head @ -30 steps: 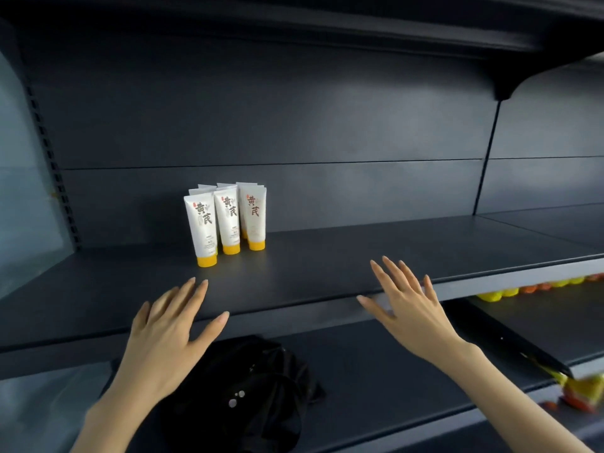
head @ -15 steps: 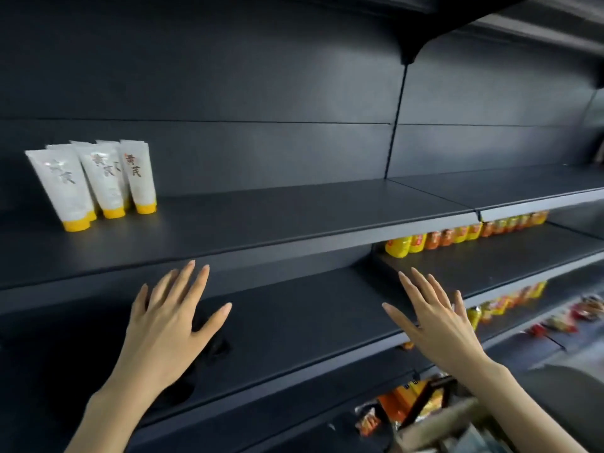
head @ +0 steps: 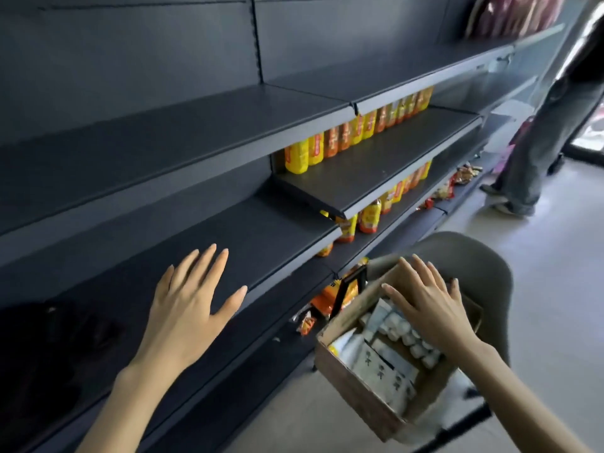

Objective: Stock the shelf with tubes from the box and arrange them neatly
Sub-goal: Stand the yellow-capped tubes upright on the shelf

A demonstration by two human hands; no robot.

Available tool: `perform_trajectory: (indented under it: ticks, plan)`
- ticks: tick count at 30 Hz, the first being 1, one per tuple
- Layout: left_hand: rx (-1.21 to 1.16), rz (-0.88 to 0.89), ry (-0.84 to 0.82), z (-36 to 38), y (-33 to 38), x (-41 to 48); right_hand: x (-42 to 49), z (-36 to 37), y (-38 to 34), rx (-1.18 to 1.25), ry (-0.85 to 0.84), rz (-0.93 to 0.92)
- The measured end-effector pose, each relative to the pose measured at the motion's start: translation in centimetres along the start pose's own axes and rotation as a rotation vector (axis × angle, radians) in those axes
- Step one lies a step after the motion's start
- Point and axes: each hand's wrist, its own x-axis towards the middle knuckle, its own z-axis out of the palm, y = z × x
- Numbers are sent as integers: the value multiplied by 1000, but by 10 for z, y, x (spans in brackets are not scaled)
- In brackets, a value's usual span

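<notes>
A brown cardboard box sits on a grey chair at the lower right, packed with white tubes. My right hand hovers over the box's far end with fingers spread and straight, holding nothing. My left hand is spread flat in front of the dark shelf, also holding nothing. The white tubes that stood on the upper shelf are out of view.
A grey chair carries the box. Rows of yellow and orange bottles stand on shelves to the right, snack packets lie lower down. A dark bag lies on the shelf at left. A person's legs stand at far right.
My view has swung right and down, away from the tubes on the shelf to the box on the chair. My right hand has moved down over the box; the left stays spread.
</notes>
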Motion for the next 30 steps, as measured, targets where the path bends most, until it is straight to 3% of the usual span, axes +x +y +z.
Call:
perform_trajectory:
  ticks: [9,16,24,30]
  plan:
    - [-113,232,-241,103,45,85,-12,73,61,71,-66,373]
    - [-117,365,-426,172,60,116,-19,133,64,111,-134,538]
    - [-116,401,-590,232,68,132,-7,199,64,214,-292,638]
    - [-180,365,-652,269,76,142,35,259,58,469,-321,618]
